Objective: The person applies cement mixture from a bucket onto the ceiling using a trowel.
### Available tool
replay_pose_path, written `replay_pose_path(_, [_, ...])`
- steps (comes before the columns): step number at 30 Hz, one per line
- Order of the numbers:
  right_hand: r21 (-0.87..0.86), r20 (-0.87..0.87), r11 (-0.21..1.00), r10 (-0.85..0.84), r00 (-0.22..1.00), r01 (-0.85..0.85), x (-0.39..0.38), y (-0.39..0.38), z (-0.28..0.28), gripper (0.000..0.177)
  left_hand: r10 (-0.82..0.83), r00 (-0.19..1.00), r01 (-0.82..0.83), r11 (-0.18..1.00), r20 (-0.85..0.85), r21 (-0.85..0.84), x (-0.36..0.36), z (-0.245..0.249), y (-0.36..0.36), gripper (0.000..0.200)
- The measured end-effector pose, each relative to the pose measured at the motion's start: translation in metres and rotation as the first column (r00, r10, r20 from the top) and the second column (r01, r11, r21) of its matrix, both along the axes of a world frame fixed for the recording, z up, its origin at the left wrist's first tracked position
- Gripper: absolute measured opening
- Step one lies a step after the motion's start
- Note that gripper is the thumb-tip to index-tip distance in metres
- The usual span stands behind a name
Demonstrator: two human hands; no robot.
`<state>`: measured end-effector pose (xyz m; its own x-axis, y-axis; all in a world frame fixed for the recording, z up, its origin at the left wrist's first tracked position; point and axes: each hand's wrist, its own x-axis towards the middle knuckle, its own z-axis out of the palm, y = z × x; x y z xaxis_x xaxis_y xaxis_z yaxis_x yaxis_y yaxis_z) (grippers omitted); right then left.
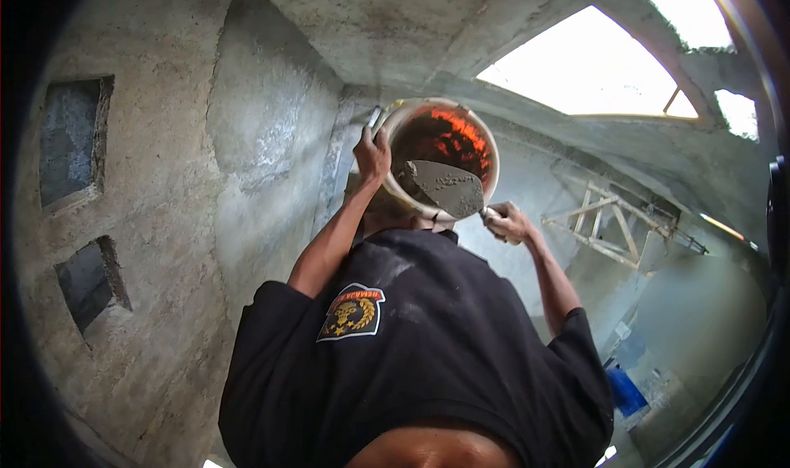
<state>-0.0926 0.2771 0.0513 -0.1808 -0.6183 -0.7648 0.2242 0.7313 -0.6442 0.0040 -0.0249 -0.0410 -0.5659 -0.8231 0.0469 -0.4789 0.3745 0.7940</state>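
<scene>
A round bucket [491, 139] sits just above the centre of the view, toward 1 o'clock, its mouth facing the camera; bright orange patches show inside its pale rim, around 1 to 3 o'clock. A trowel [448, 190] lies across the lower part of the mouth, its blade spread with wet grey mortar and its handle reaching past the rim between 4 and 5 o'clock. The blade leaves the upper part of the mouth uncovered.

The left hand [373, 155] is at the bucket's 9 o'clock edge, fingers curled on the rim; its far fingertips are hidden. The right hand [508, 224], near 4 o'clock, is gripping the trowel handle with closed fingers.

Below, toward 6 o'clock, the wearer's dark shirt [444, 345] fills the view, close under the bucket. A rough wall [156, 221] stands at 9 o'clock, well apart from the left arm. At 3 o'clock, beyond a stretch of open space, is a wooden frame [607, 225]. A bright opening [588, 69] shows between 1 and 2 o'clock.
</scene>
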Motion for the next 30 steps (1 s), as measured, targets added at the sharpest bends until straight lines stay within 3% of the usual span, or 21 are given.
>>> replay_pose_path(4, [-0.115, 0.012, 0.953, -0.281, 0.96, 0.281, -0.012, -0.003, -0.01, 0.028, -0.015, 0.997, -0.001, 0.977, -0.075, -0.212, 0.008, -0.024, 0.0, 0.027])
replay_pose_path(5, [-0.182, -0.01, 0.915, -0.368, 0.93, 0.36, -0.019, -0.007, -0.009, 0.031, 0.031, 0.994, -0.064, 0.936, -0.101, -0.346, 0.011, -0.045, 0.002, 0.029])
replay_pose_path(6, [-0.323, -0.008, 0.845, -0.453, 0.891, 0.427, -0.029, -0.017, 0.001, 0.033, 0.038, 0.996, -0.053, 0.975, -0.075, -0.214, 0.012, -0.043, 0.002, 0.031])
replay_pose_path(7, [-0.462, 0.011, 0.752, -0.525, 0.851, 0.47, -0.042, -0.029, 0.013, 0.036, 0.071, 0.996, -0.081, 0.955, -0.045, -0.285, 0.016, -0.054, 0.005, 0.03])
replay_pose_path(8, [-0.512, 0.007, 0.685, -0.6, 0.8, 0.518, -0.06, -0.041, 0.03, 0.036, -0.033, 0.998, 0.027, 0.995, -0.052, -0.099, 0.018, -0.031, 0.0, 0.03])
replay_pose_path(10, [-0.626, -0.008, 0.522, -0.748, 0.664, 0.58, -0.093, -0.06, 0.067, 0.039, -0.025, 0.998, 0.019, 0.994, -0.058, -0.104, 0.019, -0.02, 0.0, 0.03])
replay_pose_path(11, [-0.731, -0.011, 0.418, -0.797, 0.604, 0.539, -0.114, -0.068, 0.085, 0.039, -0.021, 0.998, 0.011, 0.988, -0.066, -0.155, 0.018, -0.014, 0.0, 0.03])
replay_pose_path(12, [-0.792, -0.06, 0.34, -0.871, 0.488, 0.508, -0.139, -0.069, 0.09, 0.038, -0.017, 0.998, 0.012, 0.996, -0.054, -0.085, 0.016, 0.001, 0.002, 0.03])
replay_pose_path(13, [-0.882, -0.123, 0.34, -0.834, 0.538, 0.326, -0.17, -0.07, 0.108, 0.035, -0.015, 0.999, 0.015, 1.0, -0.035, -0.016, 0.016, 0.013, 0.003, 0.03])
replay_pose_path(14, [-0.875, -0.05, 0.213, -0.933, 0.356, 0.435, -0.193, -0.077, 0.124, 0.03, -0.021, 0.999, 0.02, 1.0, -0.045, -0.023, 0.015, 0.015, 0.002, 0.03])
replay_pose_path(15, [-0.853, -0.191, 0.336, -0.913, 0.36, 0.4, -0.22, -0.076, 0.152, 0.03, -0.019, 0.999, 0.018, 0.999, -0.038, -0.032, 0.016, 0.015, 0.003, 0.031])
replay_pose_path(17, [-0.842, -0.228, 0.313, -0.944, 0.238, 0.44, -0.26, -0.092, 0.211, 0.032, -0.011, 1.0, 0.011, 1.0, -0.012, -0.014, 0.016, 0.012, 0.002, 0.032])
replay_pose_path(19, [-0.976, -0.041, 0.064, -0.993, 0.11, 0.21, -0.29, -0.112, 0.246, 0.035, -0.006, 1.0, 0.006, 1.0, 0.013, -0.023, 0.017, 0.006, 0.002, 0.032])
replay_pose_path(20, [-0.979, -0.033, 0.054, -0.993, 0.11, 0.195, -0.31, -0.118, 0.257, 0.035, 0.001, 1.0, -0.001, 0.999, 0.013, -0.036, 0.016, 0.005, 0.002, 0.032])
replay_pose_path(22, [-0.982, -0.188, 0.189, -0.968, -0.167, 0.01, -0.336, -0.126, 0.276, 0.031, -0.007, 1.0, 0.007, 0.999, -0.004, 0.034, 0.016, 0.012, 0.002, 0.031])
replay_pose_path(23, [-0.983, -0.179, 0.181, -0.969, -0.171, 0.0, -0.34, -0.129, 0.282, 0.031, -0.001, 1.0, 0.001, 1.0, 0.002, 0.031, 0.015, 0.015, 0.003, 0.031])
replay_pose_path(25, [-0.942, -0.335, 0.32, -0.889, -0.312, 0.102, -0.333, -0.14, 0.304, 0.029, -0.007, 1.0, 0.007, 0.999, 0.009, 0.051, 0.019, 0.001, 0.001, 0.031])
replay_pose_path(26, [-0.914, -0.401, 0.354, -0.86, -0.314, 0.199, -0.343, -0.138, 0.305, 0.03, -0.009, 1.0, 0.007, 0.997, 0.026, 0.078, 0.02, -0.005, 0.0, 0.031])
replay_pose_path(27, [-0.917, -0.394, 0.35, -0.862, -0.317, 0.19, -0.358, -0.136, 0.302, 0.03, -0.008, 1.0, 0.007, 0.997, 0.016, 0.073, 0.019, -0.004, 0.0, 0.031])
replay_pose_path(29, [-0.738, -0.488, 0.675, -0.522, -0.699, 0.01, -0.365, -0.14, 0.306, 0.045, -0.006, 1.0, 0.005, 0.999, 0.019, 0.048, 0.018, -0.001, 0.0, 0.031])
replay_pose_path(30, [-0.706, -0.554, 0.705, -0.493, -0.67, 0.065, -0.366, -0.14, 0.305, 0.042, -0.02, 1.0, 0.018, 0.996, 0.019, 0.087, 0.019, -0.003, 0.0, 0.031])
